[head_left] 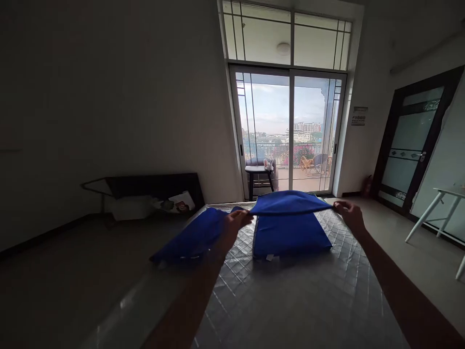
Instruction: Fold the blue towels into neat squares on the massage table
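A blue cloth (290, 202) is stretched between my two hands, its near edge pulled taut. My left hand (237, 222) pinches the left corner and my right hand (349, 214) pinches the right corner. Just below the raised cloth, a blue fabric panel (292, 235) lies on a quilted, plastic-covered mattress (345, 261); whether the two are one piece I cannot tell. A small white tag (271, 257) shows at the panel's near edge. Left of it lies another blue cloth piece (196, 235), partly behind my left forearm.
Beyond the mattress are a dark stool (258, 169) and a sliding glass door (290, 131). A dark low piece of furniture (156, 184) with a white box (131, 208) stands by the left wall. At right are a white-legged table (425, 220) and a dark-framed door (414, 140).
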`<state>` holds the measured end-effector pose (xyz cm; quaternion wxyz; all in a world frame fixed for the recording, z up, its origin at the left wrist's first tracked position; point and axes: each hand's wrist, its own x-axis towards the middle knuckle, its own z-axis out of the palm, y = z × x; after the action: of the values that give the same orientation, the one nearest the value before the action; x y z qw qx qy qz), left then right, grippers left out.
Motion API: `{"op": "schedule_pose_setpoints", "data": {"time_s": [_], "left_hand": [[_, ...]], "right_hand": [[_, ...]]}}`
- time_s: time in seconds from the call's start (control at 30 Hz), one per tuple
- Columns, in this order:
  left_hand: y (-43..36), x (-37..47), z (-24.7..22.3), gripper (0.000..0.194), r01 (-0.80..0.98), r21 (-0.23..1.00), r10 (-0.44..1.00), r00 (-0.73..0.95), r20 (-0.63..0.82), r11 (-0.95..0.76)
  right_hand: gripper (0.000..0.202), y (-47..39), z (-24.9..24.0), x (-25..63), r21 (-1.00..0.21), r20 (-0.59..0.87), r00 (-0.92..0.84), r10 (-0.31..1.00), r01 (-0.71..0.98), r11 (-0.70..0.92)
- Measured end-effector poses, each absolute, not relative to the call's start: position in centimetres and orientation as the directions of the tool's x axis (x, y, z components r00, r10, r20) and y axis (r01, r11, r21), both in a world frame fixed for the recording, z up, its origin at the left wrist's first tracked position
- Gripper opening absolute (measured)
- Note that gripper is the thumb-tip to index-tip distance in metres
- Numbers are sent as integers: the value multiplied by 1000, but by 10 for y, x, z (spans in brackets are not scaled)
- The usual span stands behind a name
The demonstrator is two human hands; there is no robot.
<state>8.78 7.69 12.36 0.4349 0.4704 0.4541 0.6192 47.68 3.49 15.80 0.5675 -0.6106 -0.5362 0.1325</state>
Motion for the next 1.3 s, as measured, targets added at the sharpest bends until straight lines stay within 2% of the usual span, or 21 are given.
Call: {"op": "schedule_pose_setpoints", "data": {"time_s": [0.1, 0.2, 0.37, 0.5, 0.63, 0.7, 0.77, 0.87, 0.93, 1.0, 1.13, 1.23, 1.3], "left_hand": [[67, 92, 53, 34, -5, 999, 988, -149, 34, -35], [64, 86, 21, 37, 79, 996, 993, -111, -42, 51], [74, 65, 23, 40, 155, 988, 1000, -17, -6, 9], [73, 63, 20, 32, 410, 912, 985, 162, -62, -10], [68, 63, 12, 25, 581, 814, 970, 210, -123, -23], [68, 61, 14, 26, 632, 773, 974, 204, -102, -51], [69, 61, 19, 27, 702, 706, 989, 149, -21, -91], [70, 69, 21, 30, 778, 590, 964, 77, 254, -217], [69, 82, 15, 33, 790, 493, 890, 141, 433, -365], [67, 96, 2, 38, 787, 363, 810, 277, 517, -500], [65, 109, -30, 47, 790, 163, 769, 490, 410, -591], [68, 104, -43, 48, 778, 108, 761, 559, 328, -619], [72, 99, -47, 47, 777, 85, 748, 562, 352, -624]], "right_hand": [[20, 32, 80, 478, -873, 346, 422, 838, 471, 124], [18, 34, 34, 488, -898, 224, 395, 891, 438, 32], [28, 39, 29, 503, -898, 255, 400, 880, 436, 62], [21, 35, 27, 501, -853, 240, 377, 894, 521, 9], [15, 30, 17, 501, -786, 188, 324, 927, 616, -56], [17, 31, 16, 500, -725, 242, 309, 920, 688, -41], [20, 32, 17, 496, -628, 349, 282, 894, 778, -1], [29, 35, 16, 483, -486, 481, 162, 862, 867, 108], [37, 36, 11, 472, -429, 506, 54, 861, 881, 197], [43, 36, 1, 464, -377, 472, -54, 880, 890, 257], [51, 38, -17, 463, -294, 294, -215, 931, 907, 302], [53, 41, -24, 467, -262, 294, -231, 927, 914, 311], [55, 42, -24, 467, -253, 302, -220, 927, 920, 301]]}}
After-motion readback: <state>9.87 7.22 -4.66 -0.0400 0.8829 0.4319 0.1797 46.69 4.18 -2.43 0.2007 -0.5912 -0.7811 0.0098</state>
